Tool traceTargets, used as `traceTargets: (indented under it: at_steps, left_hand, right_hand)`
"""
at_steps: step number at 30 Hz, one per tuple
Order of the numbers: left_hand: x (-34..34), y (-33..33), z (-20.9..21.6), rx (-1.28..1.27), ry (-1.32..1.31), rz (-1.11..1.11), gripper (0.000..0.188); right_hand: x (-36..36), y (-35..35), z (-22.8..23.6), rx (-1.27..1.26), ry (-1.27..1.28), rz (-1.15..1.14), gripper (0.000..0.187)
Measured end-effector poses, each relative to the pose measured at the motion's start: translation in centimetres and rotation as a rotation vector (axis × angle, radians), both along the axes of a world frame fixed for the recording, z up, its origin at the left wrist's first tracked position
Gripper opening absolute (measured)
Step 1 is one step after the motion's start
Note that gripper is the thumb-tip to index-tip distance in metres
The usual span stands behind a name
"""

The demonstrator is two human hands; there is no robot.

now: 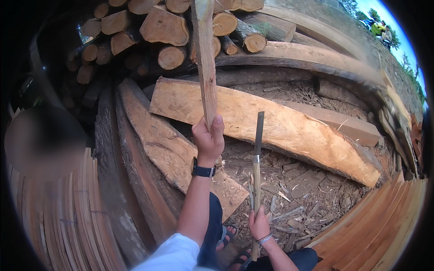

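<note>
My left hand (209, 135) is raised in the middle, closed round the lower end of a long, narrow wooden strip (205, 58). The strip stands nearly upright and runs out past the top edge. A dark watch is on that wrist. Lower and to the right, my right hand (259, 223) is wrapped round the wooden handle of a handsaw (257, 180). Its narrow toothed blade points up and away from me, joined to the handle by a metal collar. The blade is apart from the strip. Behind both lies a broad, pale slab (271, 117).
Cut logs (165, 29) are piled at the back. Rough slabs (156, 140) lean on the left beside stacked thin boards (68, 212). More boards (375, 226) lie at the lower right. Bark and wood chips (298, 194) cover the ground near my sandalled feet.
</note>
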State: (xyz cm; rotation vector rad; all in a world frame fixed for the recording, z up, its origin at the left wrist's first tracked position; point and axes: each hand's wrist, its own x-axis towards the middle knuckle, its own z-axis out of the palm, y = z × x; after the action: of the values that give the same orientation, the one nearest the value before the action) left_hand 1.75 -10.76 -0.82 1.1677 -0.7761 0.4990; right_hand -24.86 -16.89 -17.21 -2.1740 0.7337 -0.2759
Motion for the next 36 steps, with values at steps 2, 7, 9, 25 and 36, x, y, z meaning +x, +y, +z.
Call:
traceTargets:
  at_steps: [2, 7, 9, 25, 36]
  left_hand:
    - [-0.4, -1.1, 0.3, -0.028, -0.001, -0.026, 0.044]
    - [0.3, 0.6, 0.2, -0.017, 0.012, 0.014, 0.044]
    - [0.2, 0.7, 0.4, -0.026, 0.041, -0.011, 0.044]
    - [0.5, 2.3, 0.2, -0.116, 0.107, -0.042, 0.045]
    - [-0.1, 2.5, 0.2, -0.071, 0.083, -0.026, 0.047]
  right_hand:
    - [-1.9, -1.0, -7.8, -0.075, 0.216, 0.236, 0.027]
    - [-1.4, 0.2, -6.9, -0.064, 0.284, 0.329, 0.026]
    - [-1.8, 0.3, -7.6, -0.106, 0.233, 0.351, 0.027]
    - [-0.3, 0.5, -4.3, 0.031, 0.074, 0.134, 0.026]
    - [0.2, 1.6, 0.1, 0.057, 0.056, 0.055, 0.027]
